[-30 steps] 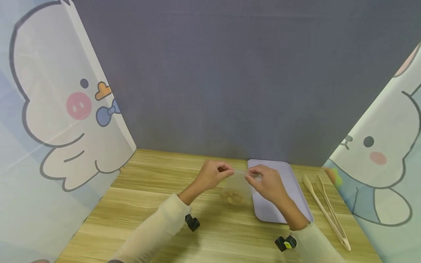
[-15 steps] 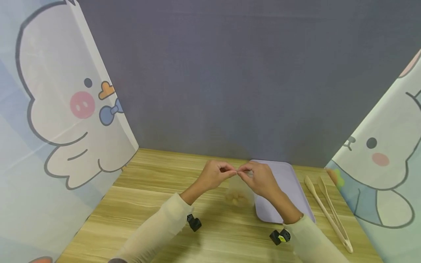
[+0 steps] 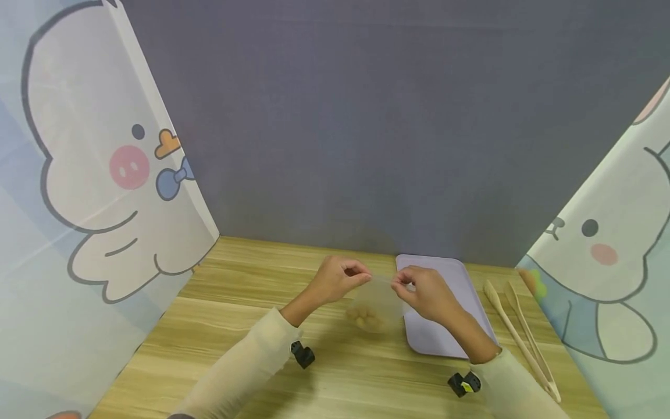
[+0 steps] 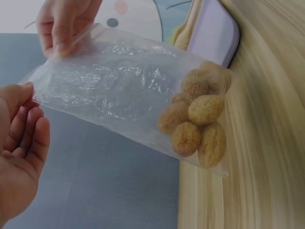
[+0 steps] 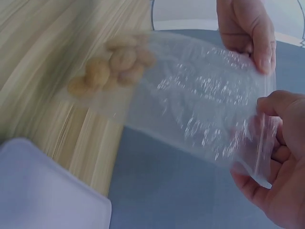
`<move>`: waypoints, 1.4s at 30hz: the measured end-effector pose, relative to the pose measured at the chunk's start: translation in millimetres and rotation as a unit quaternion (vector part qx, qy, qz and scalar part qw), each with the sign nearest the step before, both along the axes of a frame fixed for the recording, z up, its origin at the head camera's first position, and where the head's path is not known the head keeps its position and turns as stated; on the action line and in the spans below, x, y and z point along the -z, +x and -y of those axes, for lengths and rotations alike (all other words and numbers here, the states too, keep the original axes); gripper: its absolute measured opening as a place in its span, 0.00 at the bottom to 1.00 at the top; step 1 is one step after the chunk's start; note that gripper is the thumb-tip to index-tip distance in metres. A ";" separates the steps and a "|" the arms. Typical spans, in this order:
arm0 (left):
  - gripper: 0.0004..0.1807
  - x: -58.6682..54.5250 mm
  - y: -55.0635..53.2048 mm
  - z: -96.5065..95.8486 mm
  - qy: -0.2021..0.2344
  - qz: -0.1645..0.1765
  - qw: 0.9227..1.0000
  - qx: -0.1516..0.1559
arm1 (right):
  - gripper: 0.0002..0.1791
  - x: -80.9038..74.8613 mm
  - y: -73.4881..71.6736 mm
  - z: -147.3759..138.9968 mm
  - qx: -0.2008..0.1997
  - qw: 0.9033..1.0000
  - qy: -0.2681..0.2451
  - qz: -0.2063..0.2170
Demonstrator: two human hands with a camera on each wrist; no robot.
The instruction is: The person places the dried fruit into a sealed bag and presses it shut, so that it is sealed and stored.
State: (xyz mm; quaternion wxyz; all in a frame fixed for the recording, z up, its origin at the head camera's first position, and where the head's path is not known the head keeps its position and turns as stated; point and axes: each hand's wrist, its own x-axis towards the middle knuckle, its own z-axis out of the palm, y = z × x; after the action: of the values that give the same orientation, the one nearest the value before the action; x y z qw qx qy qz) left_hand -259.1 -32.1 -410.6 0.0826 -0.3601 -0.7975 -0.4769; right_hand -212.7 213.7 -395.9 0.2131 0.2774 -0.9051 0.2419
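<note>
A clear zip bag (image 4: 114, 81) hangs by its top edge between my two hands, above the table. Several wrinkled, oval brown pieces, walnut-like (image 4: 206, 109), lie gathered at its bottom. My left hand (image 3: 337, 280) pinches one top corner between thumb and fingers. At the opposite end of that edge, my right hand (image 3: 426, 291) pinches the bag, its thumb on the zip strip (image 5: 261, 138) in the right wrist view. The zip edge stretches flat between the hands, a short gap separating their fingertips. In the right wrist view the bag's lower end is blurred.
A pale lilac tray (image 3: 437, 337) lies on the wooden table (image 3: 225, 326), partly under my right forearm. Wooden tongs (image 3: 523, 337) lie to its right. A grey panel (image 3: 335, 128) stands behind, with cartoon-printed cloths (image 3: 89, 174) at both sides.
My right hand first came left until the fingertips of both hands met at the bag's top, then moved back right. The bag is spread again and its contents swung slightly left.
</note>
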 end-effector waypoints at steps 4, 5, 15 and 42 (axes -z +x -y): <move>0.06 -1.9 0.0 4.4 0.009 0.008 1.000 -0.013 | 0.08 1.5 0.0 -10.1 0.008 1.000 0.002 -0.006; 0.06 -2.3 0.2 5.5 0.010 0.009 1.000 -0.016 | 0.08 1.6 0.2 -12.4 0.010 1.000 0.004 -0.007; 0.07 -2.8 -1.3 10.1 0.015 0.029 0.999 -0.019 | 0.09 8.0 0.5 -34.3 0.019 1.000 0.004 -0.002; 0.03 1.0 29.4 38.9 -0.033 0.109 0.992 0.060 | 0.11 25.1 36.0 -28.6 -0.032 0.980 -0.178 0.089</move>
State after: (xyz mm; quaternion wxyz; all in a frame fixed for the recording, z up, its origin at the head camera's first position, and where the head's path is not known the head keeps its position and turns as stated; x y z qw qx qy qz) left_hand -229.6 -71.1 -411.6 -0.0462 -0.3557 -0.7941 -0.4907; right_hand -176.7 242.3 -421.1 0.1700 0.2412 -0.8537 0.4292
